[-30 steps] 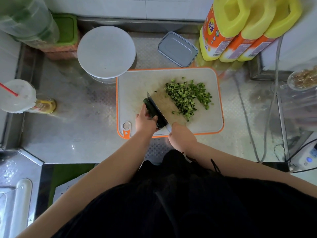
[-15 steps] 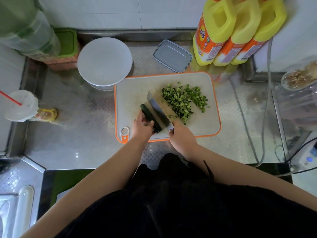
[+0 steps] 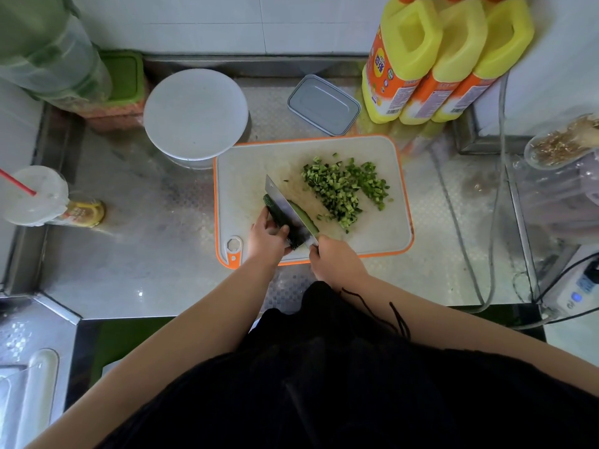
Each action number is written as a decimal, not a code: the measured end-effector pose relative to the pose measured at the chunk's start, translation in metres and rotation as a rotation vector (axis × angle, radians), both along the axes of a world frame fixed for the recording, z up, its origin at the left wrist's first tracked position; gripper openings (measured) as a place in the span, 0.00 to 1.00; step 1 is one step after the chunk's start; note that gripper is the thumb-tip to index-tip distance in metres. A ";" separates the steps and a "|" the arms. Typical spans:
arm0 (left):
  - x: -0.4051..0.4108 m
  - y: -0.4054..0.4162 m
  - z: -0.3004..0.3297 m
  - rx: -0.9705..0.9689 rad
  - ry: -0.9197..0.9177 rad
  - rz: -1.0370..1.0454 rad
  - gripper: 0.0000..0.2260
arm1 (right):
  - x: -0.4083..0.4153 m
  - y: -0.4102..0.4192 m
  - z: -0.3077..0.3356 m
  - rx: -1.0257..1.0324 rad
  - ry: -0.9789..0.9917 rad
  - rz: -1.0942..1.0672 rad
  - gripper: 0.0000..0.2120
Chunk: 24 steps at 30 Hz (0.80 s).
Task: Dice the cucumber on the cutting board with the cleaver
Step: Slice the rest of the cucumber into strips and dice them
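One steel tabletop [image 3: 136, 254] fills the middle of the frame, and one white rectangular plastic cutting board with an orange rim [image 3: 252, 176] lies on it at centre. One round white lidded tub [image 3: 194, 113] stands just beyond the board's upper left corner, its edge overlapping the corner in this view. Three yellow plastic jugs with orange labels [image 3: 444, 63] stand in a row at the upper right, close to the board's far right corner. One grey rectangular lidded box [image 3: 324, 103] sits between the tub and the jugs. One clear plastic cup with a white lid and a red straw [image 3: 35, 196] lies at the left edge of the frame.

One heap of diced green cucumber pieces [image 3: 343, 189] covers the right centre of the board. One dark green cucumber length [image 3: 278, 215], uncut, lies slantwise on the near left part of the board; a paler strip shows to the right of the blade. One steel cleaver [image 3: 285, 209] is set along the cucumber, its blade covering much of it.

Two bare hands work at the board's near edge. One, the left hand [image 3: 267, 239], presses on the near end of the cucumber with its fingers curled over it. One, the right hand [image 3: 334, 259], has its grip closed round the cleaver's handle, which the fingers hide.
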<state>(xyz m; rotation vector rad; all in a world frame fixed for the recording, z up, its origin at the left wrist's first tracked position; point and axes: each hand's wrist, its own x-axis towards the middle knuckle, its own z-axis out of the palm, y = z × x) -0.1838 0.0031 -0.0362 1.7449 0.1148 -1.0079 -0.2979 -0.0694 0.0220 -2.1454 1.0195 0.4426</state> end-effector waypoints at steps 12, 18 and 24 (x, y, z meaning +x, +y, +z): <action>0.000 -0.001 -0.001 0.031 -0.006 -0.010 0.29 | 0.002 0.007 -0.002 -0.015 0.018 -0.016 0.10; 0.001 -0.002 -0.009 0.024 -0.015 -0.015 0.29 | 0.001 0.012 -0.009 -0.049 0.016 -0.034 0.11; 0.003 -0.001 -0.019 0.034 -0.048 -0.046 0.28 | 0.010 0.012 -0.013 -0.043 0.019 -0.057 0.09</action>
